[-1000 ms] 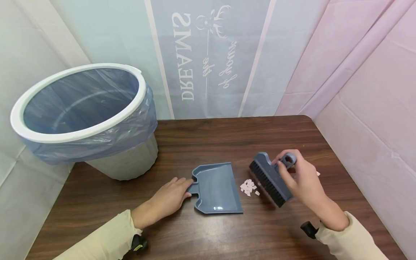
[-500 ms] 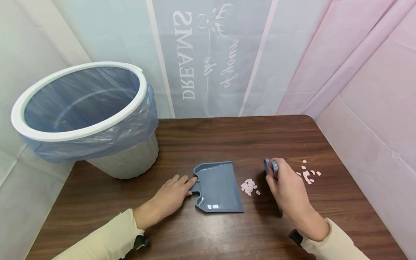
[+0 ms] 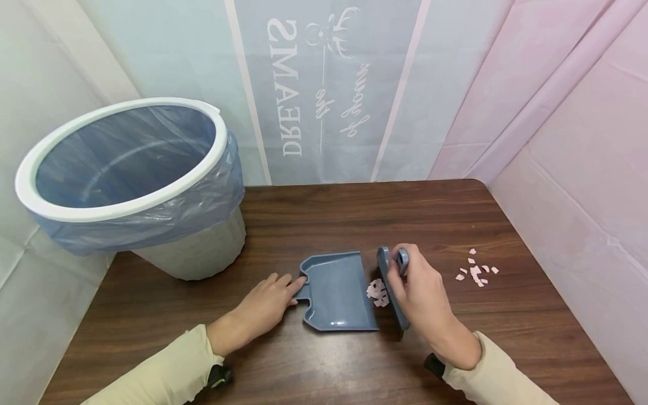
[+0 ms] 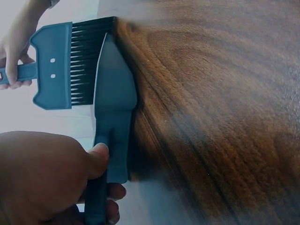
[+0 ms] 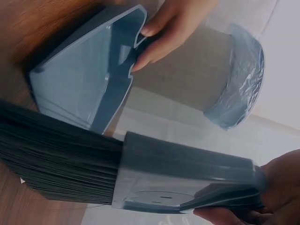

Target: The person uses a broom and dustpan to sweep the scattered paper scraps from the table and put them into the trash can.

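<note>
A blue-grey dustpan (image 3: 336, 292) lies flat on the wooden table, its wide lip facing right. My left hand (image 3: 265, 306) grips its short handle, the thumb on top in the left wrist view. My right hand (image 3: 422, 292) holds a matching hand brush (image 3: 390, 287) by the handle, with the dark bristles (image 5: 56, 154) pointing down. Between brush and lip sits a small heap of pale paper scraps (image 3: 377, 293), right at the dustpan's edge. More paper scraps (image 3: 476, 274) lie scattered to the right of my right hand. No scraps show inside the pan.
At the left stands a tall bin (image 3: 202, 253) with a white rim (image 3: 30, 191) and a blue plastic liner (image 3: 223, 174). Fabric curtains (image 3: 354, 163) hang behind the table (image 3: 314, 208) and along both sides.
My right hand has swung the brush leftward and down behind the near heap, nudging the scraps toward the dustpan's lip. The scattered scraps at right came into view. The left hand and dustpan stayed put.
</note>
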### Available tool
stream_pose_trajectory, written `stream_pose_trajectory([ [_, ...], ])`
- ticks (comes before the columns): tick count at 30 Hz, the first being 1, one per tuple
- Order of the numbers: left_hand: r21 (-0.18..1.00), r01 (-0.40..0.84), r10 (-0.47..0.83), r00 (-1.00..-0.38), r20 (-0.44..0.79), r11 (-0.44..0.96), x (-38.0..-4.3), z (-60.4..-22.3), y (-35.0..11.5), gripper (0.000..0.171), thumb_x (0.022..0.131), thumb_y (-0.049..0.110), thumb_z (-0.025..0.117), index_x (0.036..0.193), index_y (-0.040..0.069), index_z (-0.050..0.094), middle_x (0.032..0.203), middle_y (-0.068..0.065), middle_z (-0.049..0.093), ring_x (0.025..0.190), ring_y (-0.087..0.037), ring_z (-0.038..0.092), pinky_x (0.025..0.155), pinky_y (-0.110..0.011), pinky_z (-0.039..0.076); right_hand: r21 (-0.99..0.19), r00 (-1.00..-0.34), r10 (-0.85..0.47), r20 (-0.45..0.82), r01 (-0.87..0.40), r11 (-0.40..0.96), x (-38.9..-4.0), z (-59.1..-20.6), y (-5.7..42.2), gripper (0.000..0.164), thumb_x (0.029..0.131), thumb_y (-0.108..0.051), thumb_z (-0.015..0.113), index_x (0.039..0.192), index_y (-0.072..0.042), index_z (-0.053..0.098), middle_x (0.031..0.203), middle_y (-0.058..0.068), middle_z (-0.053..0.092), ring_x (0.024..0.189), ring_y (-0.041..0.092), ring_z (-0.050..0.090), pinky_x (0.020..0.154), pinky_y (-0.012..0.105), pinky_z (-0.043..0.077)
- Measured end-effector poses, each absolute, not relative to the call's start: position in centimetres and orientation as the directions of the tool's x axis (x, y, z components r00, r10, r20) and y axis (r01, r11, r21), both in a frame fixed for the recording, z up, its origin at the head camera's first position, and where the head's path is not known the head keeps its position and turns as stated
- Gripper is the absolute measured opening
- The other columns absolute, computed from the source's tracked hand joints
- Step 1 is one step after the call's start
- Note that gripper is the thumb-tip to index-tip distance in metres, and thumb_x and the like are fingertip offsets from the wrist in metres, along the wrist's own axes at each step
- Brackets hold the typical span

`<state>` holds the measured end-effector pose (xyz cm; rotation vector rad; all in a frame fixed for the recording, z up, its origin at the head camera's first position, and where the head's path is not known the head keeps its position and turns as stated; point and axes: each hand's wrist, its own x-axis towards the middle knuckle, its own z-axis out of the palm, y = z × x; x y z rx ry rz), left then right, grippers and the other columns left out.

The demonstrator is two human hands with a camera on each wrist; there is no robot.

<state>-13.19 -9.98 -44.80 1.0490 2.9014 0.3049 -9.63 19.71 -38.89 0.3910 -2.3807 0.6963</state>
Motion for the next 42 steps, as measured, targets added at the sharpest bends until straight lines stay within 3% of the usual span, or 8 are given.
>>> stream_pose_trajectory([
  [14,0.222,0.607,0.624,-0.782,-0.007,0.763,-13.1,-44.8,-10.0,0.042,0.100,0.020,0.066,0.140,0.007,0.060,0.112,-0.013,0.064,0.099,-0.037,0.062,0.084,-0.050,0.055,-0.464,-0.748,-0.109,0.655,-0.512,0.723,-9.7,-39.0,18.0,0.026,0.084,0.012,0.068,0.103,-0.001,0.056,0.082,0.003,0.059,0.064,0.005,0.054,0.055,0.016,0.047],
  [21,0.186,0.619,0.632,-0.775,-0.008,0.763,-13.1,-44.9,-9.9,0.042,0.100,0.021,0.066,0.140,0.008,0.060,0.111,-0.012,0.063,0.098,-0.036,0.062,0.083,-0.049,0.056,-0.559,-0.729,-0.038,0.683,-0.556,0.616,-9.9,-38.5,18.2,0.023,0.086,0.014,0.064,0.104,0.002,0.057,0.090,0.005,0.070,0.073,0.010,0.065,0.057,0.015,0.050],
  [26,0.199,0.607,0.621,-0.784,-0.008,0.769,-13.1,-44.9,-9.9,0.043,0.100,0.021,0.066,0.140,0.008,0.060,0.111,-0.012,0.064,0.098,-0.036,0.062,0.082,-0.050,0.056,-0.546,-0.704,0.009,0.710,-0.544,0.637,-10.5,-38.1,19.0,0.022,0.088,0.014,0.062,0.106,0.002,0.058,0.090,0.004,0.071,0.073,0.010,0.064,0.055,0.015,0.048],
  [37,0.222,0.599,0.615,-0.789,-0.005,0.770,-13.2,-44.7,-9.9,0.043,0.099,0.021,0.067,0.140,0.008,0.060,0.112,-0.013,0.064,0.098,-0.037,0.062,0.083,-0.050,0.055,-0.591,-0.750,0.010,0.661,-0.512,0.623,-11.1,-38.8,20.0,0.019,0.090,0.014,0.061,0.105,0.004,0.056,0.088,0.006,0.071,0.075,0.010,0.067,0.058,0.013,0.048],
  [42,0.224,0.602,0.619,-0.785,-0.006,0.766,-13.2,-44.6,-9.9,0.043,0.099,0.021,0.067,0.140,0.007,0.060,0.111,-0.013,0.064,0.096,-0.036,0.062,0.082,-0.050,0.055,-0.577,-0.775,0.002,0.632,-0.469,0.669,-11.4,-39.2,20.1,0.019,0.091,0.011,0.062,0.106,0.001,0.055,0.088,0.006,0.070,0.068,0.006,0.060,0.054,0.015,0.045],
])
